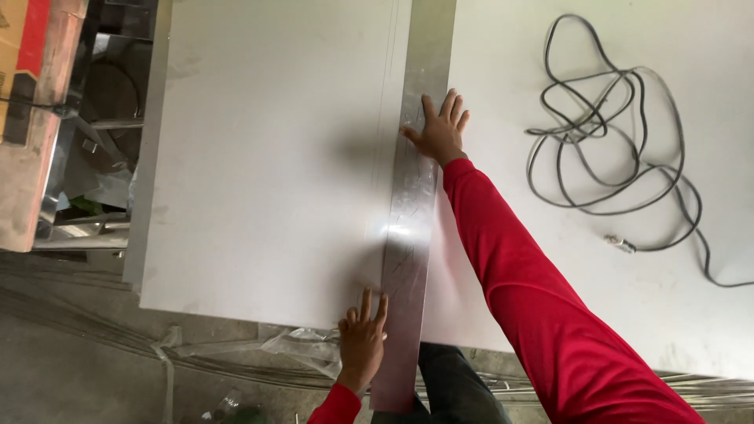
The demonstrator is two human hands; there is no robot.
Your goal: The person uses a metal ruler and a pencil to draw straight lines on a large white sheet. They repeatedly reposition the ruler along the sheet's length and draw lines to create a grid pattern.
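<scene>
A long shiny metal strip [415, 204] lies across a large white sheet [267, 157], running from the near edge to the far edge. My right hand [438, 129], in a red sleeve, presses flat with fingers spread on the strip's far part. At the near edge of the sheet my left hand [362, 338] rests with fingers spread against the left side of the strip. Neither hand grips anything.
A tangled grey cable [609, 141] with a plug end lies on the white surface [597, 259] to the right. Clear plastic wrap [302, 345] hangs below the near edge. Metal parts and a wooden block [35, 141] sit at left over a concrete floor.
</scene>
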